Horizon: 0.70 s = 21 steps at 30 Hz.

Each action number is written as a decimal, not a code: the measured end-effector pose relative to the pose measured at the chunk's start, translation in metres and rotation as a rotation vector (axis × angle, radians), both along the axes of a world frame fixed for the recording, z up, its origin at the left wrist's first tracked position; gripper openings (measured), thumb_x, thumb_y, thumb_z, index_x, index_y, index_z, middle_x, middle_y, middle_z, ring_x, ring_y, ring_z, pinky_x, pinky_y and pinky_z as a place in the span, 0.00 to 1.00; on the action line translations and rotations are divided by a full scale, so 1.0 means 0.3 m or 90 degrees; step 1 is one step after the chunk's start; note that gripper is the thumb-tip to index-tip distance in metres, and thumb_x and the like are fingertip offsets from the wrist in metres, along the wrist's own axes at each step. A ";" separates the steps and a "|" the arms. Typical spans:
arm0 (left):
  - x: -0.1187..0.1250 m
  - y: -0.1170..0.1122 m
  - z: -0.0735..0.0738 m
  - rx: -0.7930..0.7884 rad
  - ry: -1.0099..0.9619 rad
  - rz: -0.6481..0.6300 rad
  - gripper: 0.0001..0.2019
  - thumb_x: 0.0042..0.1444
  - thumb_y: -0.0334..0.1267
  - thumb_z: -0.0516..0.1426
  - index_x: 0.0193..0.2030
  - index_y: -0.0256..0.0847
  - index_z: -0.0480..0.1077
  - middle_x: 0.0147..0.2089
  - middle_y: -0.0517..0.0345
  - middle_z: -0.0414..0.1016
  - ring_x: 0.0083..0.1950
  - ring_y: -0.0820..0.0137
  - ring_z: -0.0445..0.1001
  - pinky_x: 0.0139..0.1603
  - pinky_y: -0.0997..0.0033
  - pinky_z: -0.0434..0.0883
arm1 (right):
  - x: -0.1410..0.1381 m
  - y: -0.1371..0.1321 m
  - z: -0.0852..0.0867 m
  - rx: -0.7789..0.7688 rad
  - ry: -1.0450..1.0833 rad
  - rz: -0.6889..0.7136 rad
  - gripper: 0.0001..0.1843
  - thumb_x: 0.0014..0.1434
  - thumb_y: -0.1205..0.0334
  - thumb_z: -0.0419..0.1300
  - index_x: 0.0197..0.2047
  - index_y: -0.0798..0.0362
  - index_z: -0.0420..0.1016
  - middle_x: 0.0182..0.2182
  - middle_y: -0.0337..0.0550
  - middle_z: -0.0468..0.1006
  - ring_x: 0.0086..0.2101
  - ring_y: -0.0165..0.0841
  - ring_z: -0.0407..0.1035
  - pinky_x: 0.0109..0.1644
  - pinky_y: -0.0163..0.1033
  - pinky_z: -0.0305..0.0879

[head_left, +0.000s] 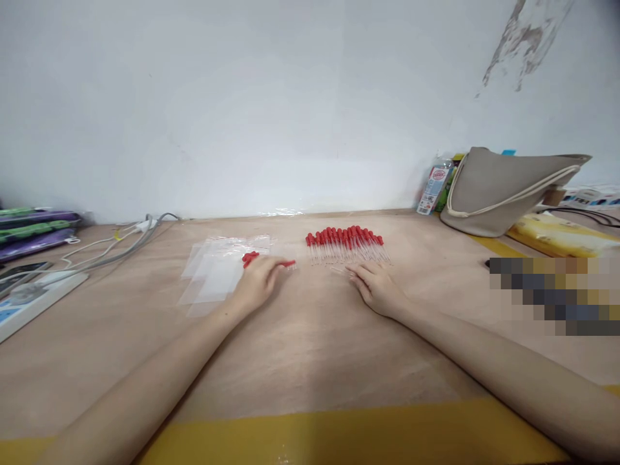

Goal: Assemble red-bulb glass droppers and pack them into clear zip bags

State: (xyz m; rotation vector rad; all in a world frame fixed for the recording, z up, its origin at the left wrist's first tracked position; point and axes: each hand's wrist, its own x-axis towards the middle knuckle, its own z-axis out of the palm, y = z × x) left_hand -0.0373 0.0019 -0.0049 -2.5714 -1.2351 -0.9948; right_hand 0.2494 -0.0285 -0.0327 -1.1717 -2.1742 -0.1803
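My left hand point(256, 282) is closed in a pinch on a red rubber bulb point(289, 263) that sticks out past the fingertips to the right. More red rubber bulbs point(249, 258) show just behind that hand, at the edge of some clear plastic bags point(217, 278). On the right, my right hand point(378, 286) rests low over the table, its fingers closed around thin clear tubes point(339, 270); how many it holds is hidden. Beyond it lies a fanned row of droppers point(345, 240), red bulbs toward the wall and clear tubes toward me.
At the left are a power strip point(46, 298), grey cables point(130, 248) and purple and green packs point(39, 229). A bottle point(434, 187), a grey bag point(504, 190) and a yellow pack point(566, 234) stand at the right. Yellow tape point(300, 436) runs along the near edge.
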 end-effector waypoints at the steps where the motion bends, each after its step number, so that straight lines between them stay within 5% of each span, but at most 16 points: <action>1: 0.024 -0.027 -0.001 -0.044 0.008 -0.054 0.12 0.60 0.35 0.45 0.44 0.41 0.68 0.41 0.54 0.73 0.43 0.67 0.70 0.44 0.66 0.67 | 0.001 0.001 -0.001 -0.005 0.003 0.014 0.13 0.60 0.65 0.46 0.45 0.53 0.68 0.38 0.47 0.72 0.39 0.34 0.65 0.42 0.39 0.55; 5: 0.087 -0.106 -0.011 -0.151 0.047 -0.139 0.12 0.59 0.36 0.47 0.45 0.44 0.69 0.41 0.56 0.74 0.43 0.67 0.71 0.45 0.65 0.68 | 0.000 -0.006 0.001 -0.028 0.019 0.059 0.12 0.60 0.65 0.47 0.41 0.53 0.70 0.37 0.46 0.71 0.37 0.32 0.65 0.41 0.39 0.56; 11: 0.116 -0.098 -0.037 -0.166 0.050 -0.116 0.16 0.55 0.43 0.53 0.48 0.39 0.69 0.59 0.48 0.61 0.60 0.59 0.58 0.58 0.56 0.59 | -0.037 -0.024 0.008 -0.042 0.016 0.084 0.11 0.59 0.63 0.49 0.40 0.52 0.71 0.35 0.44 0.72 0.36 0.31 0.66 0.43 0.40 0.55; 15: 0.138 -0.093 -0.041 -0.169 -0.001 -0.098 0.11 0.58 0.39 0.51 0.40 0.40 0.73 0.52 0.50 0.69 0.57 0.63 0.63 0.57 0.60 0.61 | -0.061 -0.033 0.007 -0.044 0.015 0.104 0.11 0.59 0.63 0.49 0.40 0.53 0.71 0.34 0.44 0.73 0.35 0.30 0.66 0.43 0.39 0.54; 21: 0.150 -0.126 -0.029 -0.238 -0.099 -0.101 0.11 0.59 0.39 0.49 0.43 0.42 0.69 0.43 0.58 0.74 0.43 0.68 0.72 0.45 0.67 0.68 | -0.070 -0.046 0.009 -0.017 0.045 0.144 0.10 0.59 0.63 0.50 0.40 0.53 0.71 0.32 0.44 0.73 0.34 0.30 0.66 0.42 0.39 0.54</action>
